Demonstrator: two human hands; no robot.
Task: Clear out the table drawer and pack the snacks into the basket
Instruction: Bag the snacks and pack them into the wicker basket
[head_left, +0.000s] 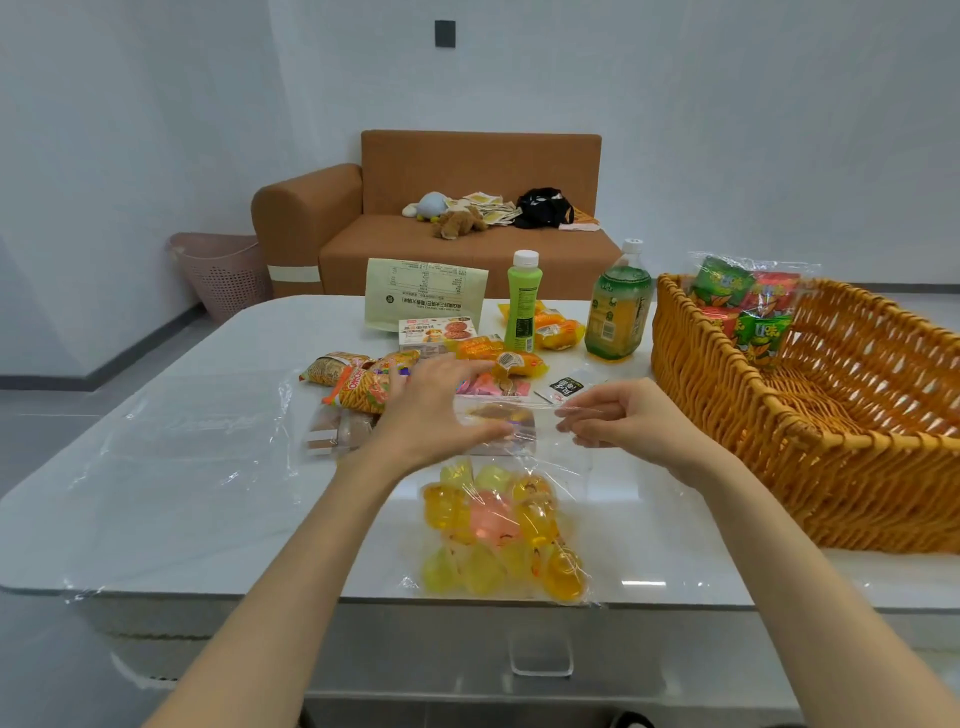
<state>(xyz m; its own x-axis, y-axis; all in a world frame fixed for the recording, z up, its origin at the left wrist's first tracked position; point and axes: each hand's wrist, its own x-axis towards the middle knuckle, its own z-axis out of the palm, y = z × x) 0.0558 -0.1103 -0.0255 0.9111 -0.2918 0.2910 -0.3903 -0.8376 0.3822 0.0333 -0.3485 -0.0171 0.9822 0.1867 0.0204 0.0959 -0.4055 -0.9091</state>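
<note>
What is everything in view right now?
wicker basket: one, orange, table's right side
snack multipack: one, green and red, inside basket
jelly cup bag: one, clear, yellow and pink cups, near table edge
slim bottle: one, green, white cap, upright mid-table
tea bottle: one, green label, upright beside basket
noodle snack packets: at least two, orange, left of centre
cookie box: one, white and red, beyond left hand
paper pouch: one, pale green, far edge
sofa: one, brown, behind table
left hand: one, pinches jelly cup bag's top
right hand: one, pinches jelly cup bag's top

Orange woven basket (727, 415), clear bag (563, 467) of yellow and pink jellies (491, 525), green bottle (523, 306), seemingly pink packet (488, 387)
</note>
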